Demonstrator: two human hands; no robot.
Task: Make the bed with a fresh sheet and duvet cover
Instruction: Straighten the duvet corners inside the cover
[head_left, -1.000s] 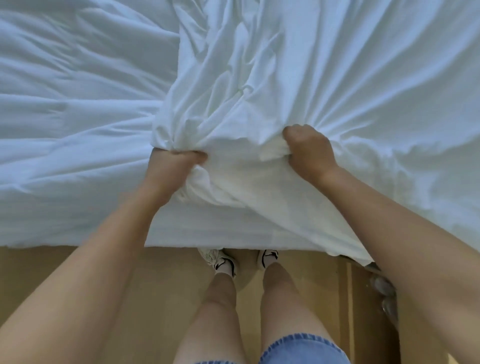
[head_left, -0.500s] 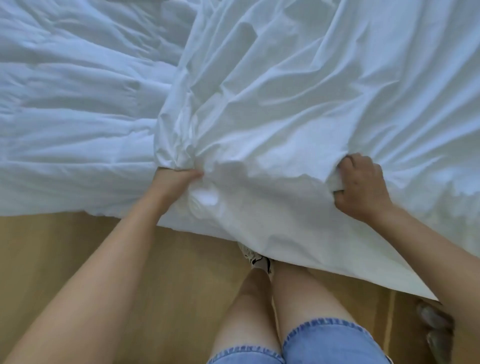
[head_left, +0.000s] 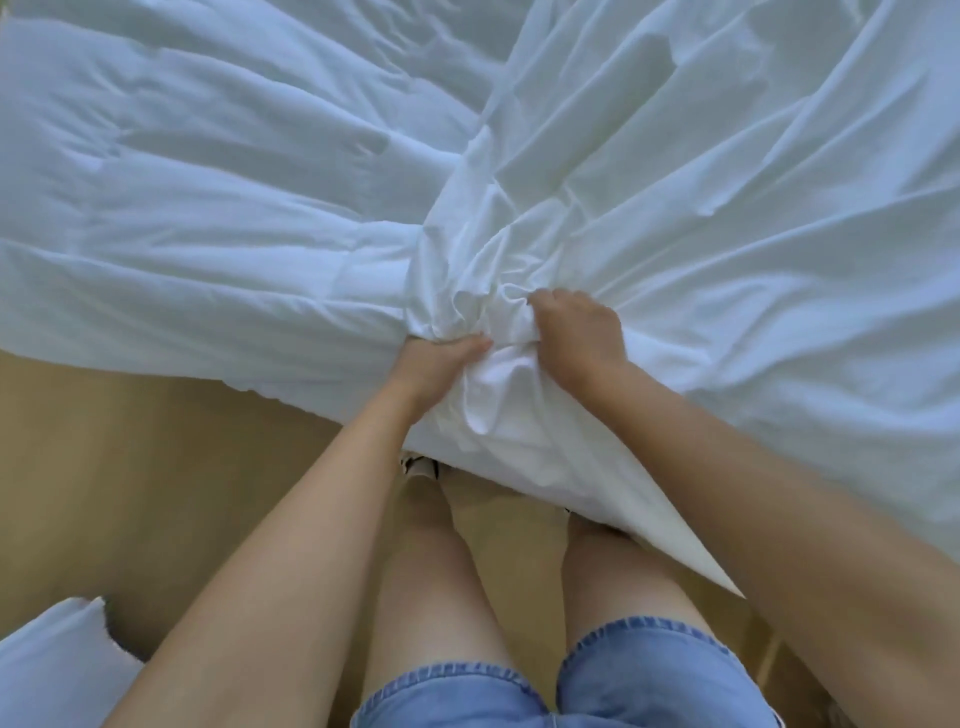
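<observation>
A white duvet (head_left: 182, 208) lies rumpled across the left of the bed. A white duvet cover (head_left: 727, 208) is spread over the right half, and its near edge hangs off the bed toward my legs. My left hand (head_left: 441, 361) grips a bunched wad of the cover at the bed's near edge, where cover and duvet meet. My right hand (head_left: 582, 332) sits close beside it, fingers curled into the same gathered fabric. A pointed corner of the cover (head_left: 717, 577) dangles below my right forearm.
Wooden floor (head_left: 130, 467) runs along the near side of the bed. A white pillow (head_left: 52, 670) lies on the floor at the lower left. My legs in denim shorts stand against the bed's edge.
My right hand has moved left until it is next to my left hand, bunching the cover between them. The view has shifted, showing more floor and the pillow.
</observation>
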